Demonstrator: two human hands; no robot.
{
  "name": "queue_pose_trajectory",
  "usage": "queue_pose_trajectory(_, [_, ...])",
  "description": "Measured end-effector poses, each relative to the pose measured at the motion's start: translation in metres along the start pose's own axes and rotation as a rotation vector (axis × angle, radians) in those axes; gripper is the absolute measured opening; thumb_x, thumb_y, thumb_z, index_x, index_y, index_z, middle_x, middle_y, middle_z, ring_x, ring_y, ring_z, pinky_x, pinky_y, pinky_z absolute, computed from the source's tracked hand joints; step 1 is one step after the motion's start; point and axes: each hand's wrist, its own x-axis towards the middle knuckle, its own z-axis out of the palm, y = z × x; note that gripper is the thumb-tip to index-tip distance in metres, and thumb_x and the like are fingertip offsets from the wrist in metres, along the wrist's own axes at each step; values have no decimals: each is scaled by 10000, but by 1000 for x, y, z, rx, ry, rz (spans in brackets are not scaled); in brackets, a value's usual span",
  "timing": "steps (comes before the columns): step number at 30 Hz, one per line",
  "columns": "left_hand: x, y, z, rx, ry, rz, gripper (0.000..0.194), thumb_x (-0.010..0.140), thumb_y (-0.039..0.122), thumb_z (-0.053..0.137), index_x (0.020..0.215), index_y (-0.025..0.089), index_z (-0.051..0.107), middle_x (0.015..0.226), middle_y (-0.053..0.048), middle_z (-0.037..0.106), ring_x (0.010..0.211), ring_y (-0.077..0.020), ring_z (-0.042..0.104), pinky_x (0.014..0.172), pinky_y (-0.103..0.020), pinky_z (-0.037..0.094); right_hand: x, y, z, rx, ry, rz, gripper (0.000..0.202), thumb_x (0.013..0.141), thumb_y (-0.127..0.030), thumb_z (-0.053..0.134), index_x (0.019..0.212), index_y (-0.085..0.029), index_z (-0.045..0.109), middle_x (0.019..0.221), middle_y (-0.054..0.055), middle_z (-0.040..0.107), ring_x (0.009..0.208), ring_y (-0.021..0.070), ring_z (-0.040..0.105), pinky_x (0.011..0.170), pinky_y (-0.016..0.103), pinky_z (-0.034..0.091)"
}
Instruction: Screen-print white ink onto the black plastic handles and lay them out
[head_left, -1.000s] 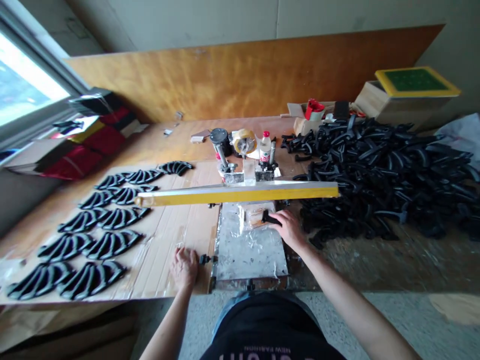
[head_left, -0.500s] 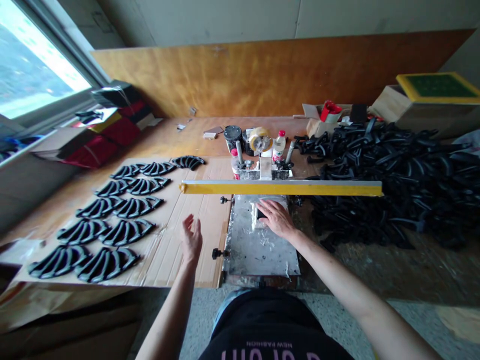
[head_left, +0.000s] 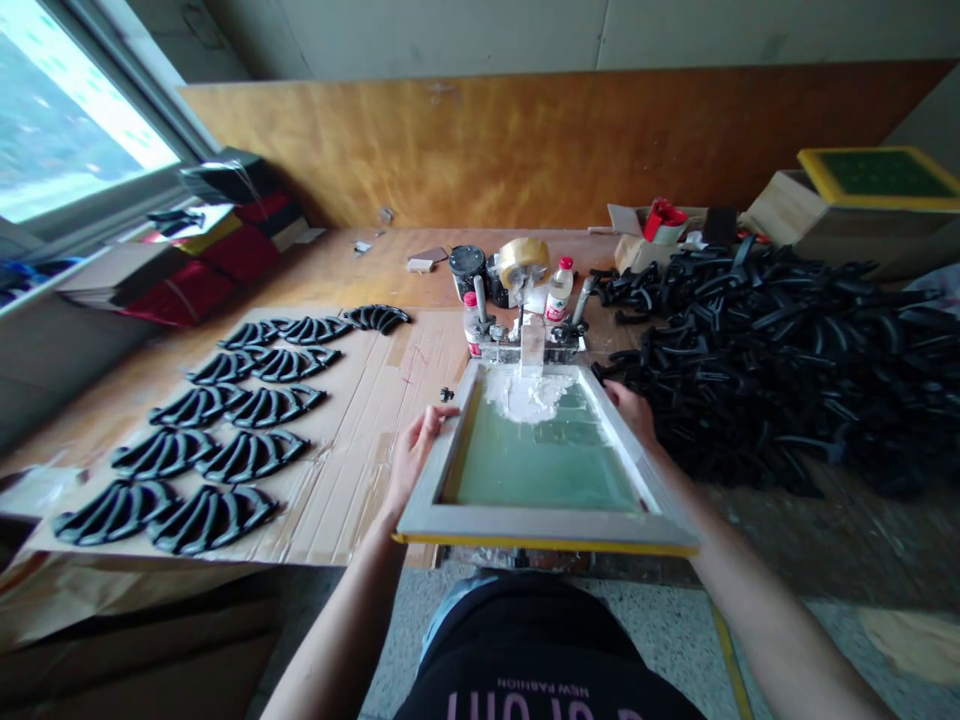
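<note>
A screen-printing frame lies low in front of me, with a pale metal rim and greenish mesh. White paste is heaped on the far part of the mesh. My left hand is closed at the left side of the frame, its fingers curled against the edge. At the right side, my right hand grips the rim, with part of its fingers hidden. A pale upright block stands at the frame's far end, by the metal clamp base. The frame covers the plate beneath it.
Rows of black fan-shaped parts lie on cardboard at left. A large heap of black parts fills the right. Behind the frame stand a tape roll, a bottle and a black tub.
The frame has swung down from its raised, edge-on position and now hides the plate. My right hand has left the plate for the frame's right side; my left hand has moved to its left side.
</note>
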Motion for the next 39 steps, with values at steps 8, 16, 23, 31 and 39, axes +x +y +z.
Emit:
queue_pose_trajectory(8, [-14, -95, 15, -23, -105, -277, 782, 755, 570, 632, 1412, 187, 449, 675, 36, 588, 546, -107, 511, 497, -205, 377, 49, -108, 20, -143, -159, -512, 424, 813, -223, 680, 1219, -151, 584, 1244, 138, 590, 1166, 283, 524, 974, 399, 456])
queue_pose_trajectory(16, [-9, -120, 15, 36, -94, -263, 720, 796, 592, 582, 1386, 193, 479, 838, -34, 683, 704, -162, 614, 605, -249, 455, 1, -105, 21, -253, -501, -738, 96, 839, -92, 544, 868, -140, 622, 896, 107, 653, 902, 220, 567, 793, 311, 426])
queue_pose_trajectory(23, [-10, -116, 17, 28, -73, -261, 702, 791, 576, 597, 1365, 183, 505, 842, -46, 691, 692, -160, 617, 597, -249, 463, -1, -100, 2, -77, -579, -865, 125, 805, -89, 569, 771, -199, 616, 803, 23, 636, 820, 176, 553, 689, 261, 382])
queue_pose_trajectory(31, [-15, -94, 17, -35, -53, -316, 758, 735, 588, 638, 1358, 177, 507, 775, -27, 687, 620, -146, 599, 540, -230, 440, -26, -96, 12, -31, -484, -877, 137, 839, -114, 577, 922, -182, 661, 882, 52, 662, 910, 196, 570, 769, 278, 433])
queue_pose_trajectory(39, [-21, -23, 3, -142, -82, -273, 614, 798, 628, 573, 1265, 229, 592, 773, 3, 678, 546, -97, 552, 485, -196, 407, 70, -105, -3, -119, -229, -373, 552, 847, -279, 661, 1376, -313, 505, 1027, 44, 708, 871, 225, 648, 753, 309, 479])
